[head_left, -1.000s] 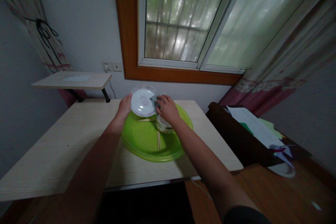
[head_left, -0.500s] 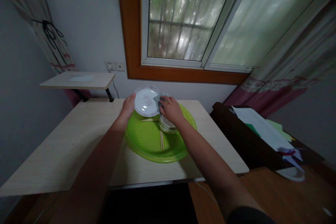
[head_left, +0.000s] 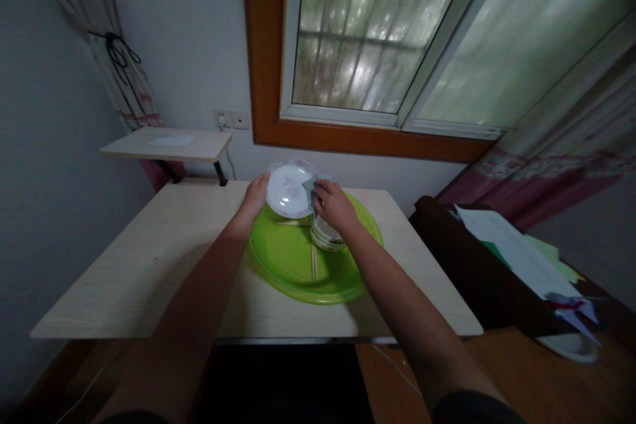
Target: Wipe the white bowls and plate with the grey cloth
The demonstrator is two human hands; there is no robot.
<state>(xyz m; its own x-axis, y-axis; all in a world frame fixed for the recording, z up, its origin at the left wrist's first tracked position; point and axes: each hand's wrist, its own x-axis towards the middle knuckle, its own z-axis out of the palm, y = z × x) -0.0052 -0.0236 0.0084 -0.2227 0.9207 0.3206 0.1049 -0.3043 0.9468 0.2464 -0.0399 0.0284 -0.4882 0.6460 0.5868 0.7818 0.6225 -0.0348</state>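
Note:
My left hand [head_left: 255, 196] grips the left rim of a white plate [head_left: 288, 189] with a faint floral pattern, held tilted above the far side of a round green tray [head_left: 278, 271]. In my right hand [head_left: 334, 203] is a grey cloth [head_left: 310, 189], pressed at the plate's right edge with the fingers closed on it. Below my right hand, a stack of white bowls [head_left: 328, 238] stands on the tray, partly hidden by the hand. Two sets of chopsticks lie on the tray, one pair [head_left: 314, 261] pointing toward me and another [head_left: 293, 222] lying crosswise beneath the plate.
The tray rests on a pale wooden table [head_left: 199, 265]. A small raised shelf [head_left: 193, 146] with a paper on it stands at the back left. Beyond the table's right edge is a dark brown piece of furniture [head_left: 447, 258] with papers [head_left: 507, 245]. A window is behind.
The view has shifted, so everything appears slightly farther right. Both hands keep their hold on the plate and cloth, with little visible change between them.

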